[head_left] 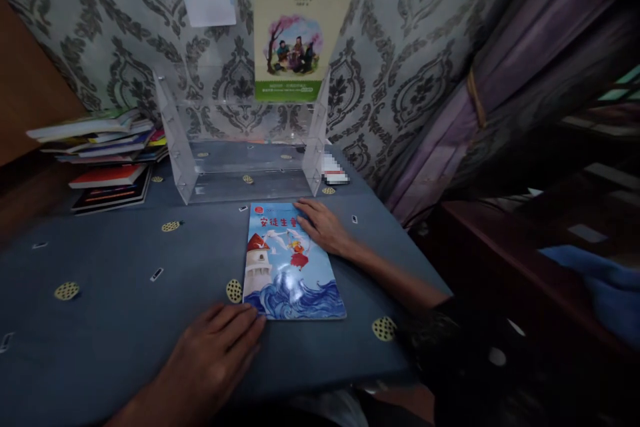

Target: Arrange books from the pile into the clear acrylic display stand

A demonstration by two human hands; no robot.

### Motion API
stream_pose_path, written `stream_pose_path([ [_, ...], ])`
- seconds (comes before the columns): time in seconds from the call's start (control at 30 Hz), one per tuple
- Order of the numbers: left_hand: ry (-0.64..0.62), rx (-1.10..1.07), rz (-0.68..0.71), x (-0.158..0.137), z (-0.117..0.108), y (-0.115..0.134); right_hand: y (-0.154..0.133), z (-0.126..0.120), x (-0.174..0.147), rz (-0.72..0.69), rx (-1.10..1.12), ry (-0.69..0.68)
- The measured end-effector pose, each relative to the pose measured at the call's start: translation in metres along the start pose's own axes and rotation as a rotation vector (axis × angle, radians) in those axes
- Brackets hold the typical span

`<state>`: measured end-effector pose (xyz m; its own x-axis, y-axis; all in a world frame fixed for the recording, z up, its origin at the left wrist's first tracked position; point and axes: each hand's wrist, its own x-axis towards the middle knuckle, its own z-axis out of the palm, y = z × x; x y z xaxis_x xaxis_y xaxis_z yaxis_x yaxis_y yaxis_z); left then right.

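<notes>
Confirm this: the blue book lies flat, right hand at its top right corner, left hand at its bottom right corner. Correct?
Not quite: the head view shows the left hand at the bottom left corner of the blue book. The book does lie flat, right hand at its top right corner.

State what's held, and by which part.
Nothing looks gripped: on the blue book, the left hand touches the lower left corner, the right hand the upper right.
</notes>
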<state>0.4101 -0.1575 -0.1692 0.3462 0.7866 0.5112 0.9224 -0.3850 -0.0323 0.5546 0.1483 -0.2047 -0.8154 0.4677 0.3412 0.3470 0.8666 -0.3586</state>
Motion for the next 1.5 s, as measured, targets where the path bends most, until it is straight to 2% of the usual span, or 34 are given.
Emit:
stream_pose_path([
  [0.1,-0.026,0.079,0.011,0.003,-0.003,-0.006,-0.005,-0.007,-0.02,0.066,-0.006,0.053],
  [0.33,-0.079,0.211,-0.068,0.006,0.004,-0.025,-0.012,-0.031,-0.061,0.168,0.103,0.15],
  [0.47,-0.164,0.238,-0.088,0.011,0.012,-0.017,-0.012,-0.039,-0.07,0.208,0.155,0.153],
  [0.57,-0.246,0.211,-0.019,0.02,0.023,0.003,-0.013,-0.041,-0.071,0.228,0.173,0.154],
  [0.7,-0.365,0.104,0.15,0.036,0.038,0.027,-0.015,-0.044,-0.07,0.243,0.194,0.166],
  [0.8,-0.352,0.042,0.232,0.04,0.044,0.024,-0.015,-0.048,-0.07,0.253,0.223,0.18],
  [0.9,-0.303,0.027,0.252,0.037,0.04,0.007,-0.014,-0.051,-0.07,0.278,0.284,0.189],
  [1.07,-0.178,0.047,0.066,0.037,0.021,-0.024,-0.019,-0.051,-0.066,0.276,0.47,0.158],
  [1.13,-0.172,0.05,0.017,0.045,0.015,-0.031,-0.022,-0.05,-0.064,0.274,0.525,0.149],
  [1.23,-0.228,0.066,-0.018,0.066,0.017,-0.035,-0.023,-0.047,-0.061,0.286,0.545,0.164],
  [1.5,-0.444,0.315,-0.097,0.132,0.055,-0.019,-0.022,-0.048,-0.068,0.277,0.584,0.182],
])
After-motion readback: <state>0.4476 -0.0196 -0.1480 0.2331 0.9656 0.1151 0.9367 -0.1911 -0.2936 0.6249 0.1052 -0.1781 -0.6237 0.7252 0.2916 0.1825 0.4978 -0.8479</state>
